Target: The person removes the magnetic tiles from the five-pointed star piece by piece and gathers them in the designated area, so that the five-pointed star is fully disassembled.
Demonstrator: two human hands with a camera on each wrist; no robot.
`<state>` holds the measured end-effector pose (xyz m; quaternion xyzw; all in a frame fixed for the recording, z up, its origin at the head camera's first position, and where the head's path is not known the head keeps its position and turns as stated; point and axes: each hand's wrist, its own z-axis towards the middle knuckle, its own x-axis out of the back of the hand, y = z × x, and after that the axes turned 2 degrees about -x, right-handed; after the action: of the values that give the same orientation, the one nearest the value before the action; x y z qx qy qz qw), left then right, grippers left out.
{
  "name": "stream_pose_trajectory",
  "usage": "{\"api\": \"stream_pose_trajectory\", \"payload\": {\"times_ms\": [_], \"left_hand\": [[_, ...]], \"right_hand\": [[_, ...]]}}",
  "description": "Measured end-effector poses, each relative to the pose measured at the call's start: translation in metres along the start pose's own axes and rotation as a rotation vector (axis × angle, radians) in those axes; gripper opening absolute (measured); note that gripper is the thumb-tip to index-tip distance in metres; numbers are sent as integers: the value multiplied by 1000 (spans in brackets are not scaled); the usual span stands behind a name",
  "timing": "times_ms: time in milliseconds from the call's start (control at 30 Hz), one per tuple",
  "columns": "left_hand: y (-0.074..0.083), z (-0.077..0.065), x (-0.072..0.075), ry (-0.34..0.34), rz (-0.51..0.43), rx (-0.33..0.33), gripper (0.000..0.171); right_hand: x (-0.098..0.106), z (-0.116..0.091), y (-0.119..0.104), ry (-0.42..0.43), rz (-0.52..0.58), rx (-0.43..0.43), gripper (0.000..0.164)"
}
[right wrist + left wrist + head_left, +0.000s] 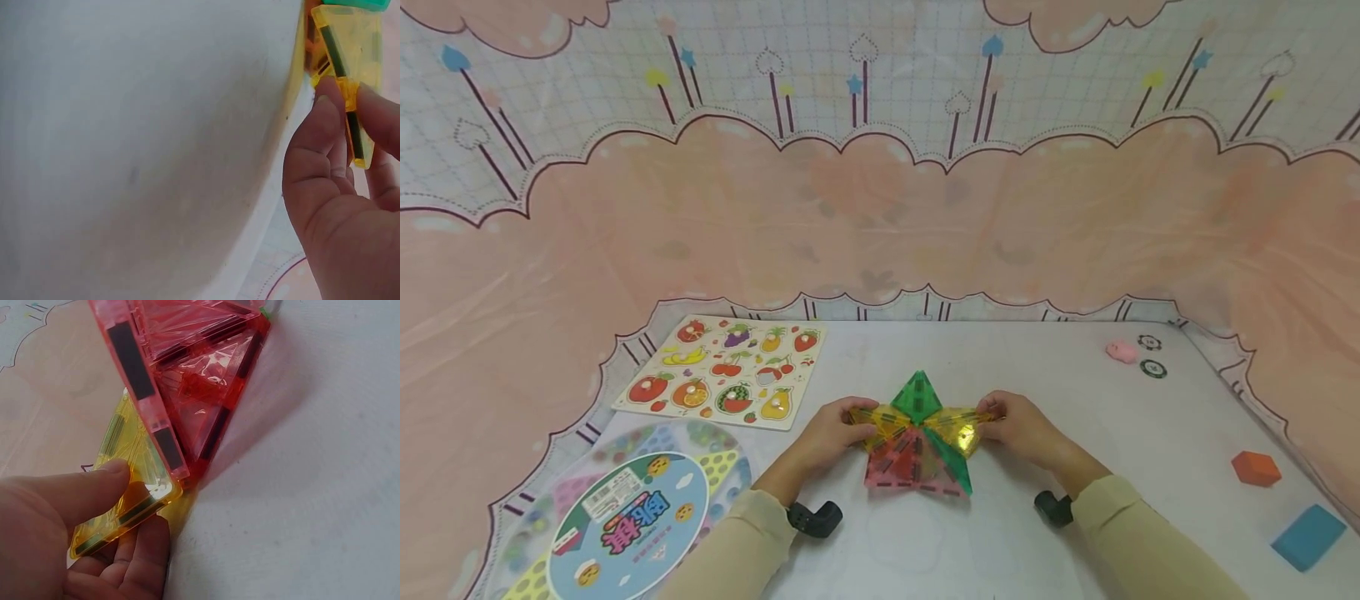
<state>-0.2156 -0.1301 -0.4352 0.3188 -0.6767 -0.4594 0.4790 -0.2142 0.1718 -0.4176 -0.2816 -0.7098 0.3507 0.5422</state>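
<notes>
A star-shaped build of translucent magnetic tiles stands over the white table between the hands in the head view. Its top point is a green tile (917, 398), with yellow tiles at both sides and red and green ones below. My left hand (829, 433) pinches the left yellow tile (150, 469), thumb on its upper face and fingers underneath. Beside that tile, a red tile (200, 394) shows dark magnet strips along its edges. The outer end of the right yellow tile (362, 47) is pinched between thumb and fingers of my right hand (1024, 429).
On the left lie a fruit puzzle board (718, 371) and a round package with a blue label (681, 492). At the right are a pink toy (1122, 351), two round chips (1153, 368), an orange block (1256, 469) and a blue block (1308, 537). A patterned cloth (880, 225) hangs behind.
</notes>
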Motion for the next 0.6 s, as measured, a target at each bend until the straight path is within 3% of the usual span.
{"api": "stream_pose_trajectory", "payload": {"times_ms": [300,500,600], "left_hand": [[0,0,-2,-2,-11,9,32],[-2,0,-2,-3,-39,7,33],[-3,0,-2,0,-35,8,34]], "right_hand": [[13,-8,9,-51,20,-14,27],[44,-17,18,-70,159,6,42],[62,-22,22,-39,182,16,49]]}}
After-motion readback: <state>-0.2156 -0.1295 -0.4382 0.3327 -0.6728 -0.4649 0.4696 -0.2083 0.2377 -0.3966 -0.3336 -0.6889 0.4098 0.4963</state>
